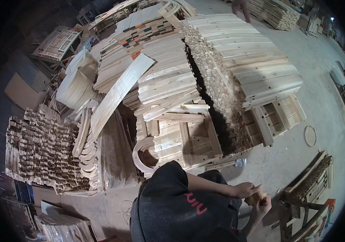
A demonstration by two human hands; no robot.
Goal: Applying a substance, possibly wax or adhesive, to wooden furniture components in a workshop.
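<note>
My left hand (246, 190) and my right hand (263, 204) are close together in front of my dark sweatshirt, at the lower right. Their fingers are closed on a small, crumpled-looking tan piece (254, 199) between them. It is too small and partly covered by fingers, so its kind cannot be made out. My left forearm crosses from the left to reach it, while the right one rises from the lower edge. Beyond the hands stands a wooden frame (261, 123) with slats and open compartments.
Large stacks of pale boards (237, 44) fill the middle. A wide plank (122, 90) leans across the left stack. Notched wood pieces (43, 149) are piled at the left. A rack with timber (313, 181) stands at the lower right, near a round ring (310, 136) on the floor.
</note>
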